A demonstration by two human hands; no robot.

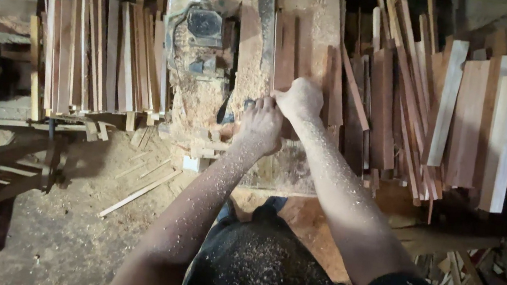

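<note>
Pressing down together, our two hands sit on a narrow wooden board that lies on the sawdust-covered saw table (207, 101). Our left hand (260, 127) is curled, knuckles up, over the near end of the board (285, 56). Our right hand (301, 98) is bunched just beyond it, fingers folded down onto the same piece; we cannot tell whether either hand wraps the edges or only bears down from above. Both forearms are dusted with wood chips.

The board runs away from us along the table, its far end well past our hands. We judge the step in hand to be feeding this piece lengthwise across the table. The next move, as we read it, calls for steady forward pressure with the board kept straight, and fingers kept clear of any blade, which we cannot see under the dust.

Left of the saw table, a dark motor housing (203, 27) sits half buried in sawdust. Farther left of the table, a stack of thin cut slats (103, 53) rests on a rough bench. Right of the table lies a loose heap of reddish and pale planks (456, 116), some leaning, some flat. Below the table on the left, the dusty floor (62, 228) carries a stray strip (137, 194).
</note>
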